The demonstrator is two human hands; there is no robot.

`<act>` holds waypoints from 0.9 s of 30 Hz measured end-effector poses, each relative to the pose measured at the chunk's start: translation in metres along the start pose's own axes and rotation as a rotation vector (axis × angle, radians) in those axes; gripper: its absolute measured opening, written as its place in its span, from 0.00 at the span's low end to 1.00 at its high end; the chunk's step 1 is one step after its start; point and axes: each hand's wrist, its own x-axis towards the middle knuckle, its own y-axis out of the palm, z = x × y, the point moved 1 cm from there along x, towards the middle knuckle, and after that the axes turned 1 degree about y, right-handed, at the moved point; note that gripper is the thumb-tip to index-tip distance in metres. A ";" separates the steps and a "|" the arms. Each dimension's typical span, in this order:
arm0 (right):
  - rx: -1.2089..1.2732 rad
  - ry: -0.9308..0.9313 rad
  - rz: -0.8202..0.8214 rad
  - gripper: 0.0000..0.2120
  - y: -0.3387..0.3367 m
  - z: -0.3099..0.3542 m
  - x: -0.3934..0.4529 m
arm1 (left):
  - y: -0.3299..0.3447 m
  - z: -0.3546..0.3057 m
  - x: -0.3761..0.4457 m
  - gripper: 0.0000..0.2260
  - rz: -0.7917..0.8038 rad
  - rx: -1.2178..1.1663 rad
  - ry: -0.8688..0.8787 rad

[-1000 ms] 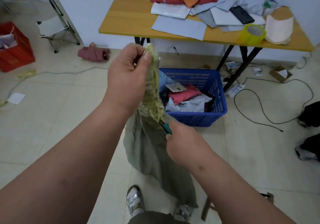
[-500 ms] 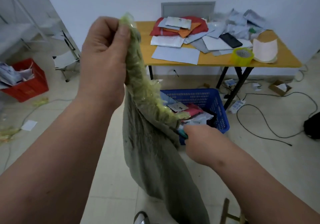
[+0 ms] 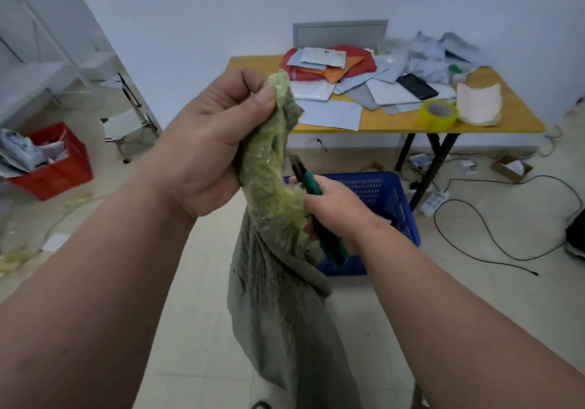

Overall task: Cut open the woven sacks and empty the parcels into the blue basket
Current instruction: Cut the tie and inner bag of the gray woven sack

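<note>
Since half a second ago the right hand [image 3: 335,210] has risen from below the sack's bunched neck to beside it at frame centre, and the green-handled utility knife [image 3: 308,183] now shows its blade pointing up, clear of the fabric. The left hand [image 3: 205,142] has dropped slightly; its fingers stay clamped on the yellow-taped top of the grey-green woven sack [image 3: 278,297], which hangs down to the lower centre. Right fingers are curled round the knife handle. The blue perforated plastic basket [image 3: 384,193] stands behind the sack, right of centre. Judgement: a cutting stroke looks finished or is being reset; the neck appears closed, parcels not yet emptied.
</note>
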 end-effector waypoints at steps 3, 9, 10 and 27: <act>-0.015 0.136 0.277 0.09 0.019 -0.004 0.013 | -0.010 0.004 -0.003 0.05 0.007 -0.030 -0.027; 0.023 0.220 0.420 0.05 0.023 -0.017 -0.001 | -0.033 0.010 -0.009 0.04 -0.045 -0.064 -0.022; 0.018 0.225 0.406 0.06 0.022 -0.017 -0.003 | -0.033 0.011 -0.008 0.04 -0.046 -0.072 -0.020; -0.437 0.010 -0.101 0.10 -0.005 0.006 -0.034 | -0.055 0.026 0.028 0.08 -0.134 0.121 -0.091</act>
